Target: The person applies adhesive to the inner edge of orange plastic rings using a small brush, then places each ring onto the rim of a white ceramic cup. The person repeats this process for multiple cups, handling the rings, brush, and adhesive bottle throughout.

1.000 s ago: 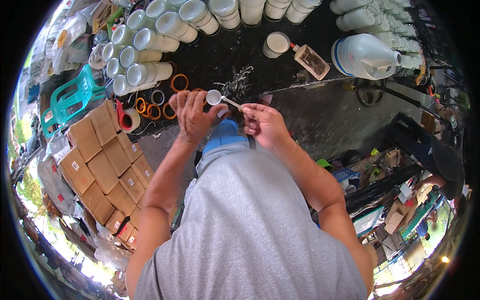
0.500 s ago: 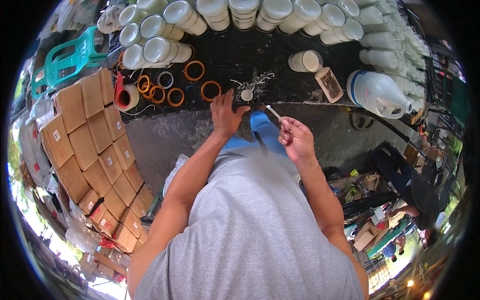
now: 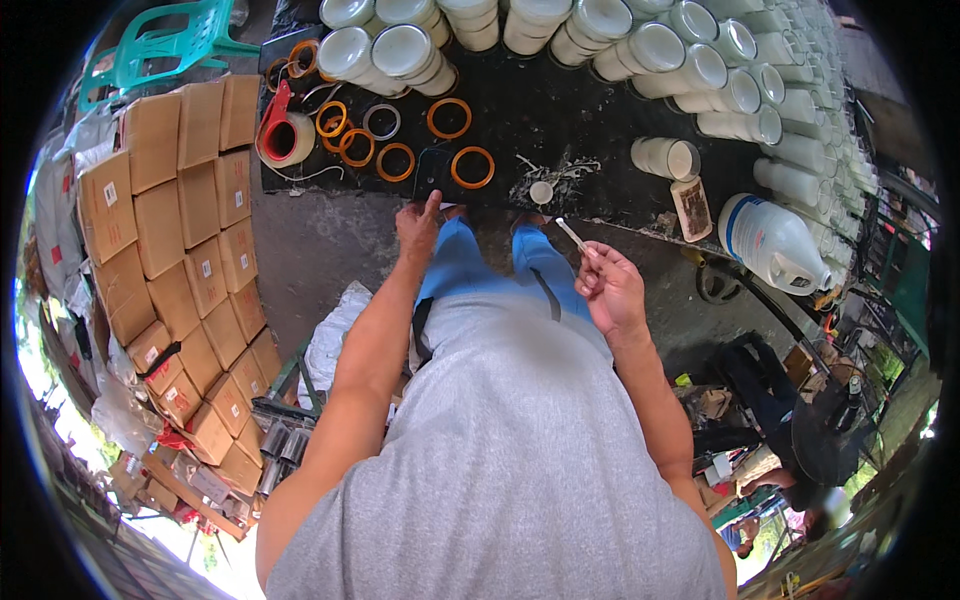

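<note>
My right hand [image 3: 612, 288] pinches a thin pale stick [image 3: 571, 234] with a white tip, held up just in front of the black table's edge. Beyond it, a small white cup [image 3: 541, 192] stands on the black table [image 3: 560, 110], with dried white smears [image 3: 570, 170] around it. My left hand [image 3: 418, 228] is by the table's front edge, its fingers curled in and its thumb pointing forward; I see nothing in it. Orange rings [image 3: 472, 167] lie on the table beyond that hand, some of them rolls of tape by their look.
Rows of white-filled glass jars [image 3: 655, 45] line the table's back and right. A jar on its side [image 3: 665, 157], a worn block [image 3: 691, 209] and a plastic jug [image 3: 775, 243] are at right. At left are a red tape dispenser [image 3: 275, 120], stacked cartons [image 3: 165, 225] and a green chair [image 3: 170, 45].
My left hand has drawn back from beside the cup toward the left, and its spread fingers have curled. My right hand keeps the stick. The whole view has shifted.
</note>
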